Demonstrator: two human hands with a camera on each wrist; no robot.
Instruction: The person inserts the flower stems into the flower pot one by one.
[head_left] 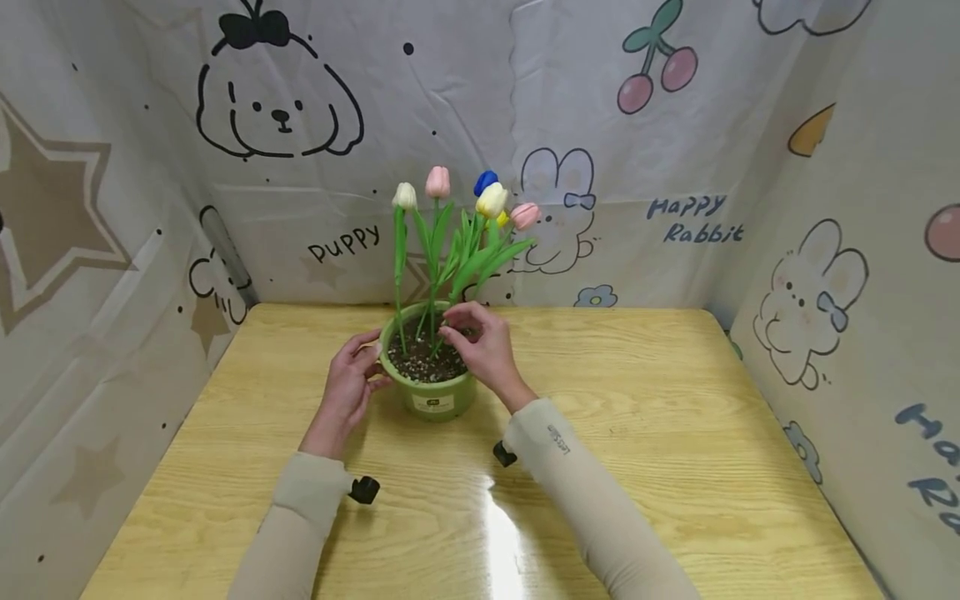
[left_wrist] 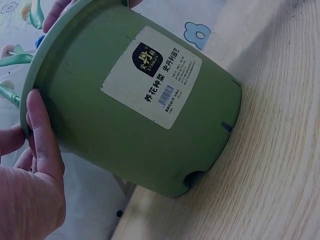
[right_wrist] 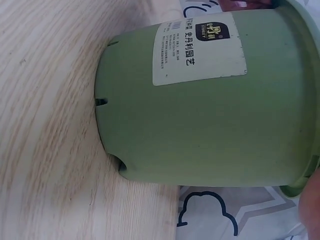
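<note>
A green flowerpot (head_left: 450, 393) with a white label stands on the table, filled with dark soil (head_left: 420, 367) flecked with white. Artificial tulips rise from it: a white tulip (head_left: 404, 196), a pink tulip (head_left: 438, 182), a blue one, a cream tulip (head_left: 492, 201), a yellow one and another pink tulip (head_left: 525, 217) leaning right. My left hand (head_left: 347, 383) holds the pot's left rim; the left wrist view shows its fingers (left_wrist: 42, 135) at the rim's outside. Above the soil, my right hand (head_left: 483, 346) pinches a tulip stem near its base. Only a sliver of that hand enters the right wrist view.
The pot stands toward the back of the wooden table (head_left: 630, 400). Behind it hangs a printed cloth (head_left: 450, 83), which also lines both sides. Small black devices sit at both wrists, the left device (head_left: 364, 490) close above the tabletop.
</note>
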